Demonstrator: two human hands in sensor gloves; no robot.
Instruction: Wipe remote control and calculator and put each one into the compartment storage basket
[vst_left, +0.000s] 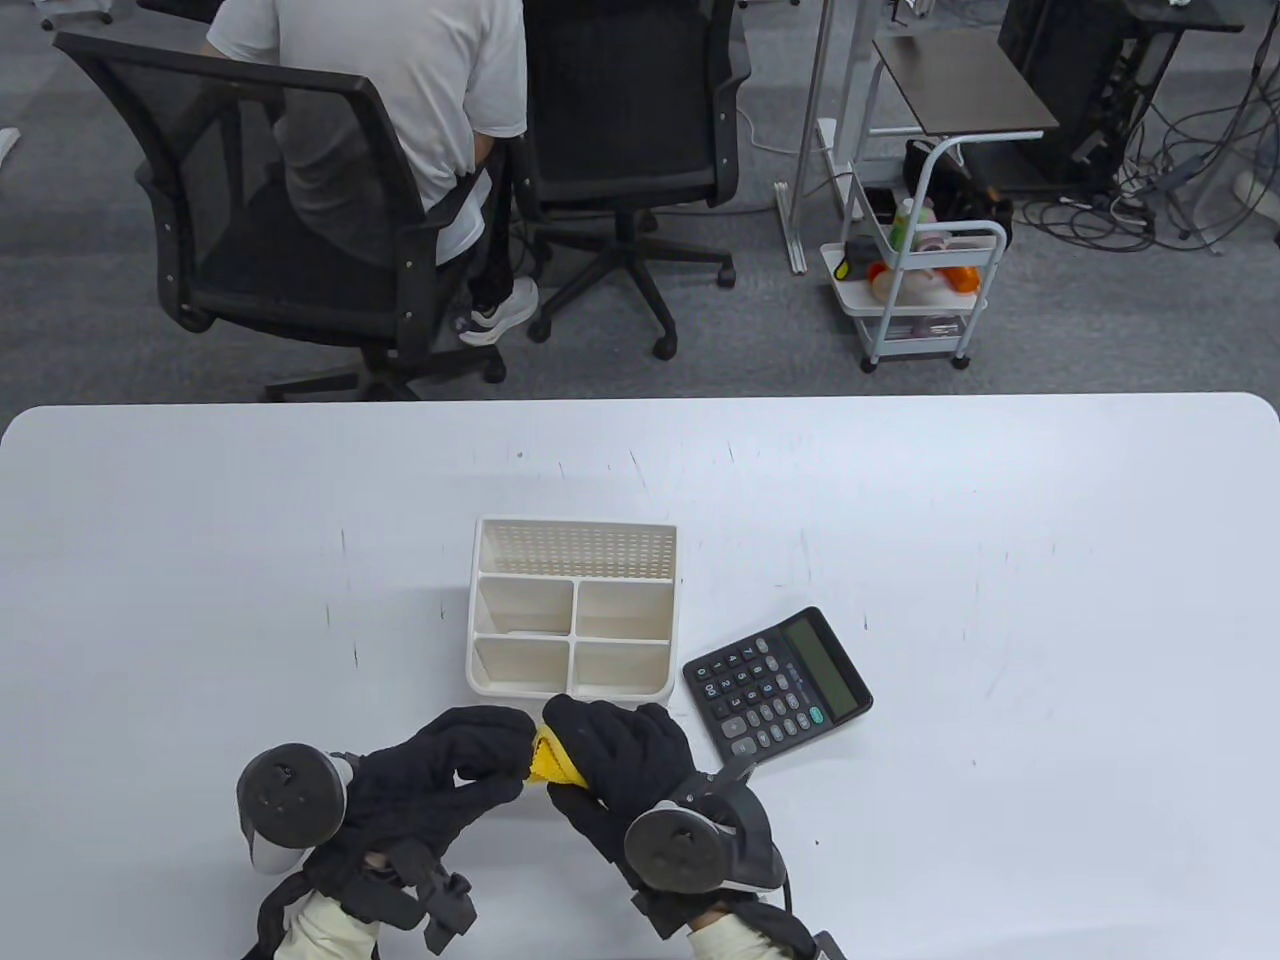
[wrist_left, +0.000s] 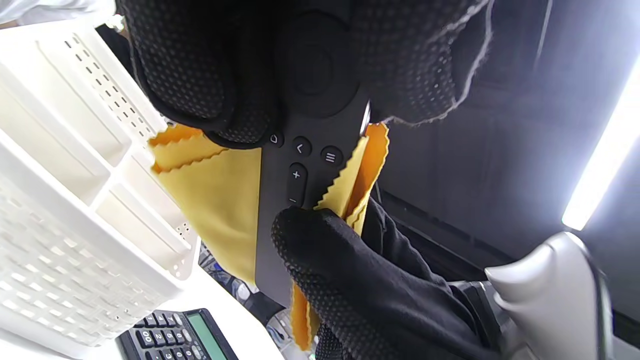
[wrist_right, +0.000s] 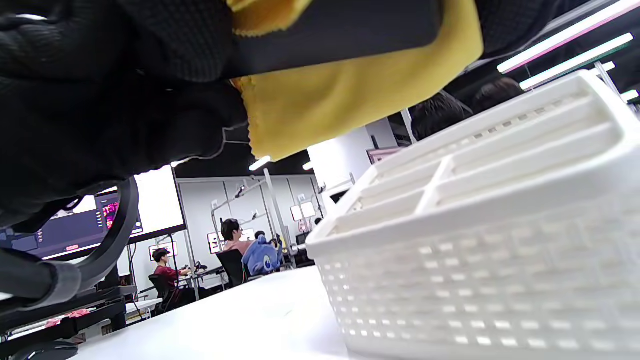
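Note:
Just in front of the white compartment basket (vst_left: 573, 690), both gloved hands meet above the table. My left hand (vst_left: 485, 752) grips the top end of a black remote control (wrist_left: 310, 150), thumb and fingers (wrist_left: 200, 75) curled round it. My right hand (vst_left: 610, 745) pinches a yellow cloth (vst_left: 553, 762) folded round the remote's lower half, its thumb (wrist_left: 320, 240) pressing near the volume buttons. In the table view the hands hide the remote. The black calculator (vst_left: 775, 685) lies flat on the table to the right of the basket, apart from both hands.
The basket's compartments (wrist_left: 75, 200) hold nothing visible. A person sits in an office chair (vst_left: 290, 230) beyond the table's far edge, with a second chair (vst_left: 630, 130) and a small white cart (vst_left: 915, 290) nearby.

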